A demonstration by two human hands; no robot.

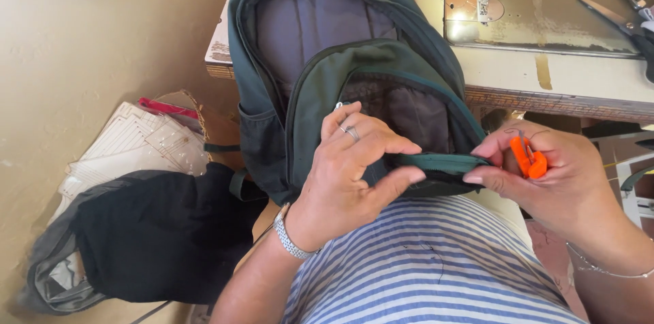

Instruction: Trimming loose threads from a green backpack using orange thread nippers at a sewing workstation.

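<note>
Both hands point(361, 167) pinching backpack point(327, 72) edge

Your left hand point(354, 160): silver ring on finger, silver link watch at wrist. Your right hand point(552, 174): thin silver bracelet at wrist. Torso: blue-and-white horizontally striped shirt. Forearms bare.

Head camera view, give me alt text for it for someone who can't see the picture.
Two bare hands pinch the open front pocket edge of a dark green backpack lying across the person's lap: the left hand grips the edge, while the right hand also holds a small orange thread snipper. Behind is a sewing machine table; a black bag lies on the floor.
</note>
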